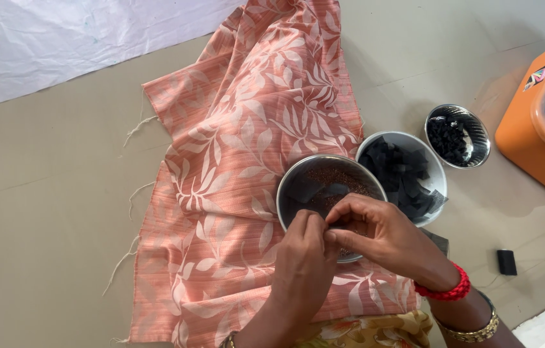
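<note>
My left hand [303,258] and my right hand [376,229] meet fingertip to fingertip over the near edge of a steel bowl [290,182] that holds small reddish-brown grains and a dark fabric piece. The fingers pinch something small between them; what it is stays hidden. The bowl rests on a peach cloth [240,142] with a white leaf pattern. Red and gold bangles circle my right wrist.
Right of the steel bowl stands a white bowl [439,169] of black fabric squares, and beyond it a small steel bowl [479,132] of dark bits. An orange tub [530,129] sits at far right, a white sheet [59,38] at top left, a small black object [506,261] on the floor.
</note>
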